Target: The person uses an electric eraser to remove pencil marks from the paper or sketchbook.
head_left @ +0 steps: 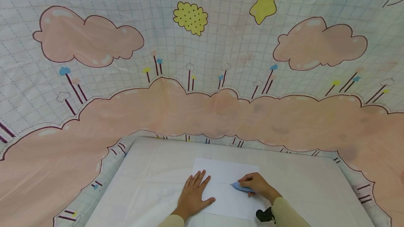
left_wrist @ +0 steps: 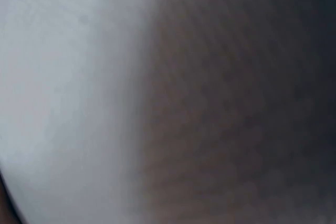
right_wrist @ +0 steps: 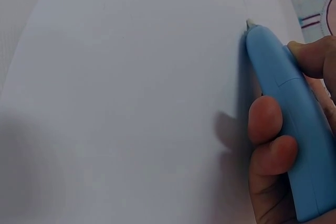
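Observation:
A white sheet of paper (head_left: 227, 204) lies on the pale tabletop. My left hand (head_left: 196, 193) rests on the paper's left part with its fingers spread. In the right half, my right hand (head_left: 259, 185) grips a light-blue pen-shaped tool (head_left: 241, 187), its tip pointing left. Seen from the right wrist, the tool (right_wrist: 283, 87) has a thick curved body and a small pale tip near the sheet; whether it touches cannot be told. One digit (right_wrist: 312, 59) presses a raised part of the tool, while other fingers (right_wrist: 265, 119) curl round its side. A faint line runs left of the tip.
Around the sheet spreads the white tabletop (head_left: 151, 174). A dark object (head_left: 264, 215) sits by the right wrist. Behind and beside the table hangs cloth (head_left: 189, 111) printed with clouds and stars. The left wrist view is blurred, mostly pale surface and dark shadow.

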{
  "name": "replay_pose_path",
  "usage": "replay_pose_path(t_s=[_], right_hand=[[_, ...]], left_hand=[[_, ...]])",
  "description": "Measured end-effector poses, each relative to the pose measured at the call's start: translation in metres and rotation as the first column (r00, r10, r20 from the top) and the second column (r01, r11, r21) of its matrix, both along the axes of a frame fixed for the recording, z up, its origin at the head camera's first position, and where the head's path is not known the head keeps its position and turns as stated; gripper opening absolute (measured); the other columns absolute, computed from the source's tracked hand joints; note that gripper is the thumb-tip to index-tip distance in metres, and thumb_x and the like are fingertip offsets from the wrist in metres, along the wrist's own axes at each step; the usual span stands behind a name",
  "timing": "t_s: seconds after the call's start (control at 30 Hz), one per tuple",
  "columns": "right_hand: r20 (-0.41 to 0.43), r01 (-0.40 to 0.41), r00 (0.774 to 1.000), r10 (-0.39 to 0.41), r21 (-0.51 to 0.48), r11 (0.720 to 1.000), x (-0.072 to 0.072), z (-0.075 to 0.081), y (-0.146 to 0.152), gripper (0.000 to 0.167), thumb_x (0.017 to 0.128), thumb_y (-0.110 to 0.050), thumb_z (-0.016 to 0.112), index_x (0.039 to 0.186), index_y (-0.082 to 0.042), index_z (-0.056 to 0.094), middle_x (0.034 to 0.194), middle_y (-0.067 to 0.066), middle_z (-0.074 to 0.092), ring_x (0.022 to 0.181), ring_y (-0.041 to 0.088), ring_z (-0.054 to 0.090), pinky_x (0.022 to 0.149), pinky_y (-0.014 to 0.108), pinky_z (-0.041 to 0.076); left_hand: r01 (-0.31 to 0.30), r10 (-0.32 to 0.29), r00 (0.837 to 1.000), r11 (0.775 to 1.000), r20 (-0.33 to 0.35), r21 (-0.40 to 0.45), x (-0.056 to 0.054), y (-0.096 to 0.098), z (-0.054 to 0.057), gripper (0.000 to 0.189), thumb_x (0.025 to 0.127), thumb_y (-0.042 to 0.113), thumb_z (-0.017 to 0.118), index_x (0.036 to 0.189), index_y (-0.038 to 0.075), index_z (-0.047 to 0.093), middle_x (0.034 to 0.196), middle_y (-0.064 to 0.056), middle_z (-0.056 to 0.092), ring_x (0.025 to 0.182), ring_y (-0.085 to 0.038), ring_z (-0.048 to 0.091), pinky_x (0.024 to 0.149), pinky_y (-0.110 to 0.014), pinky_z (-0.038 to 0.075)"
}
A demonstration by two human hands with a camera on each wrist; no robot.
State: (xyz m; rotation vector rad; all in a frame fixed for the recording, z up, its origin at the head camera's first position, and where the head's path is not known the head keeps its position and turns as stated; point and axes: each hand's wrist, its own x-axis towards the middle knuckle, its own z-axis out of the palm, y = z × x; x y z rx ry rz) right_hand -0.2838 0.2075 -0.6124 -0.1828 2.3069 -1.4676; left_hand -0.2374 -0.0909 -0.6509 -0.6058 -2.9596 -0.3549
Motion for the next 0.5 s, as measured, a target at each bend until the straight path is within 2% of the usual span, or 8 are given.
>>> replay_pose_path(t_s=[0.3,0.5], right_hand=[[-0.016,-0.012,1.0,0.012,-0.001,1.0,0.0002,0.0028,0.0003,0.022,0.087,-0.018,0.074,0.102,-0.001,0.075,0.088,0.003,0.072,0.045,0.007,0.052,0.045,0.02,0.04],[0.0,-0.013,1.0,0.013,-0.015,1.0,-0.0002,0.0026,-0.0018,0.022,0.087,-0.017,0.073,0.102,-0.001,0.074,0.092,0.004,0.071,0.046,0.007,0.052,0.046,0.02,0.041]], left_hand=[[-0.004,0.004,1.0,1.0,0.019,0.002,0.0005,0.0006,0.0017,0.085,0.086,0.079,0.04,0.152,0.026,0.039,0.162,0.0,0.027,0.15,-0.024,0.023,0.12,-0.051,0.021],[-0.003,0.003,1.0,1.0,0.018,0.004,0.0005,0.0008,0.0021,0.085,0.086,0.079,0.04,0.152,0.026,0.038,0.162,0.0,0.027,0.15,-0.024,0.023,0.12,-0.051,0.021]])
